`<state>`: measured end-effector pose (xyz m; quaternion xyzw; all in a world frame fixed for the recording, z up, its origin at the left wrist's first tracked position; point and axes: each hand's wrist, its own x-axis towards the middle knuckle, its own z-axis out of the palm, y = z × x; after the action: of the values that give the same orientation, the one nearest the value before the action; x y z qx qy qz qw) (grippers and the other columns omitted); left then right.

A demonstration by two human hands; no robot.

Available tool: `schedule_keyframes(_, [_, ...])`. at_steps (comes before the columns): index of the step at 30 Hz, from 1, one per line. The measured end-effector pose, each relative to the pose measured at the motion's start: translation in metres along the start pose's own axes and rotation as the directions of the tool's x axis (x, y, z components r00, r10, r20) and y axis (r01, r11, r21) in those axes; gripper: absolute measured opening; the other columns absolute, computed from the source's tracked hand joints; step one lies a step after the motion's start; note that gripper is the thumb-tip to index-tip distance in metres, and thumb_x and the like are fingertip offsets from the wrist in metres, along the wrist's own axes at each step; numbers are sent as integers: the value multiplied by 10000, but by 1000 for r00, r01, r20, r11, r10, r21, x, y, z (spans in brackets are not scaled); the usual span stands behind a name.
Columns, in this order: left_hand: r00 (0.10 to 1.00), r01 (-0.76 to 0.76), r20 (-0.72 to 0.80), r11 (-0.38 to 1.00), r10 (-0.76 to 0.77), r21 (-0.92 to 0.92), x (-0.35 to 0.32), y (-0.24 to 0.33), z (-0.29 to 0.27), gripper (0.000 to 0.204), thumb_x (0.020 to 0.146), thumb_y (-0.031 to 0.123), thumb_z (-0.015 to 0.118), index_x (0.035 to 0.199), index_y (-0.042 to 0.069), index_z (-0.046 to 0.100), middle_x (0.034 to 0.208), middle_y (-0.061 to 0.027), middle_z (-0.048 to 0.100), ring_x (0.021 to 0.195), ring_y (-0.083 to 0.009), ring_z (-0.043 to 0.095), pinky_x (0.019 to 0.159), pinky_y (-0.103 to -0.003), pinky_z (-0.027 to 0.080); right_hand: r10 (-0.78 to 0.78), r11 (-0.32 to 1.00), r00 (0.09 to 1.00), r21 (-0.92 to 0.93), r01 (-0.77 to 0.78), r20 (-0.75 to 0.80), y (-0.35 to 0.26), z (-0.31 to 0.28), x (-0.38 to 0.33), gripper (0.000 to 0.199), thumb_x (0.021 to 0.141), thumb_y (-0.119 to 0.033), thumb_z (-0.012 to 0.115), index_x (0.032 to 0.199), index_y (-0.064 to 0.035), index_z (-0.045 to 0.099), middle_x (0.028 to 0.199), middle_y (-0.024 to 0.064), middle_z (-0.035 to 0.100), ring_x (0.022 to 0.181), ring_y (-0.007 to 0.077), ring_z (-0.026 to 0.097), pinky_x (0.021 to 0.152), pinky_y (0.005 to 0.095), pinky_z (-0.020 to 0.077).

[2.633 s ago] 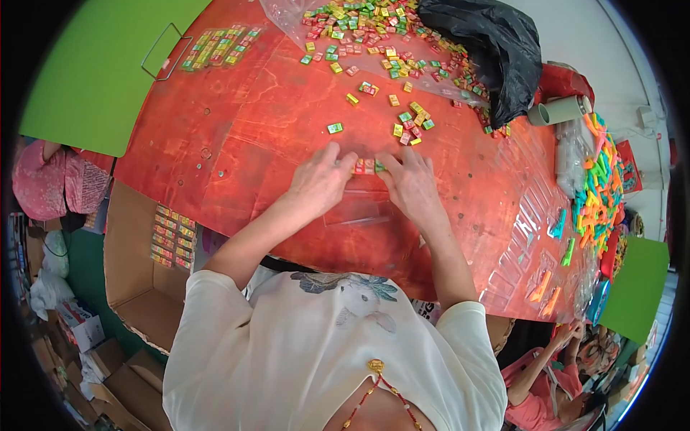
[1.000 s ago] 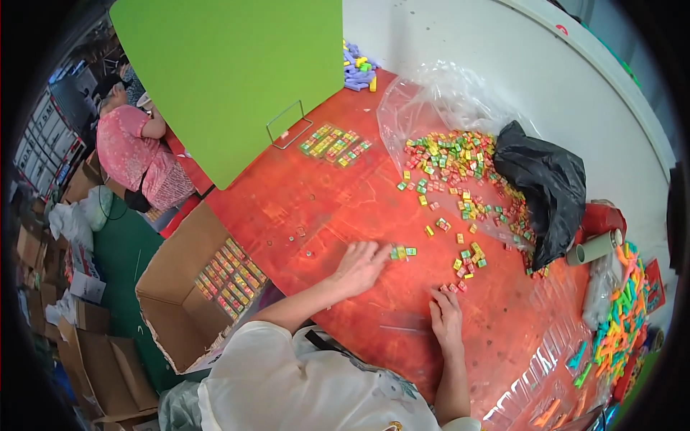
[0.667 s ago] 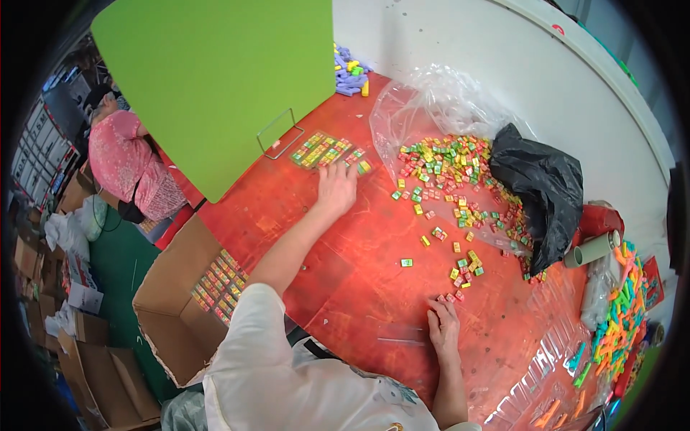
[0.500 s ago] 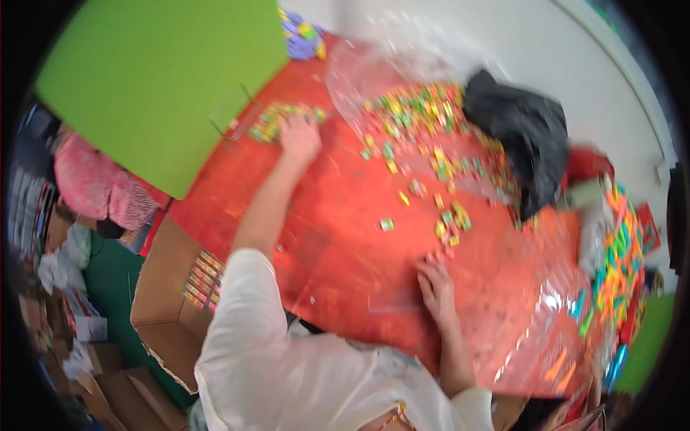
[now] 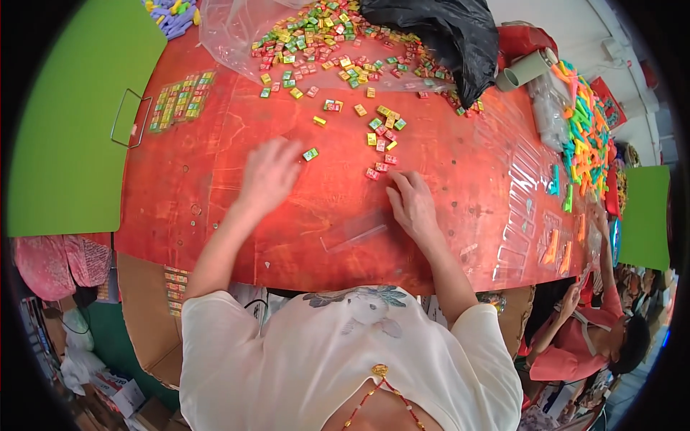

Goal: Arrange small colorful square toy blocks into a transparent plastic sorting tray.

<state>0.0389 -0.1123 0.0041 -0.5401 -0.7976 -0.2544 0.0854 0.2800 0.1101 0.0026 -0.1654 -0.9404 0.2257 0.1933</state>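
My left hand [image 5: 272, 172] hovers over the red table [image 5: 287, 251], its outstretched fingers smeared by motion. Just right of its fingertips lies a single small green-and-yellow block [image 5: 310, 154]. My right hand [image 5: 415, 205] is open, thumb and forefinger apart, beside a loose cluster of small red and yellow blocks [image 5: 381, 144]; whether a fingertip touches the nearest red one I cannot tell. Between my forearms lies a clear plastic strip or shallow tray [image 5: 356, 233]. Similar small blocks stand in neat rows [image 5: 182, 100] at the far left of the table.
A heap of blocks [image 5: 316, 43] spreads on clear plastic at the back, beside a black bag [image 5: 445, 36]. Clear trays [image 5: 514, 223] and colourful plastic pieces [image 5: 586, 136] lie right. A green panel [image 5: 65, 144] and cardboard box [image 5: 147, 323] are left; another person [image 5: 582, 334] sits right.
My left hand has left the rows of blocks and come back toward me, nearer the single block. My right hand stays by the cluster. The view has turned and shifted.
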Motion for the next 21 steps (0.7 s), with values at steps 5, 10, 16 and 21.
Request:
schedule_keyframes(5, [998,56,5,998,-57,33,-2,58,29,466,876,216,670,1313,81,581,1227,-150,550,1131,-331,531,882,-476,465,9,989,999,-148,-13,-34,-12,28,19,380,892,-156,668,1221,22,605,1049,188,601,975,365,600,849,456,496])
schedule_keyframes(10, [988,152,52,981,-147,-122,1,78,46,458,888,181,651,1319,46,575,1201,-174,573,1115,-364,553,892,-484,481,61,995,997,72,-65,51,-30,41,32,336,901,-196,637,1186,-19,623,1026,182,615,946,385,621,803,470,516])
schedule_keyframes(16, [979,181,-31,937,-199,-298,-1,61,30,454,885,141,655,1327,75,577,1169,-164,578,1112,-364,567,895,-488,475,25,984,998,180,-14,-57,-22,29,21,264,900,-122,638,1144,-22,657,1000,178,616,929,365,635,801,444,519])
schedule_keyframes(21, [975,109,188,993,-115,40,9,64,25,475,860,178,700,1324,182,599,1137,-97,561,1096,-291,540,895,-455,425,-107,994,994,-10,107,-26,-29,31,25,222,875,-159,659,1072,-58,657,964,147,603,926,351,626,770,484,505])
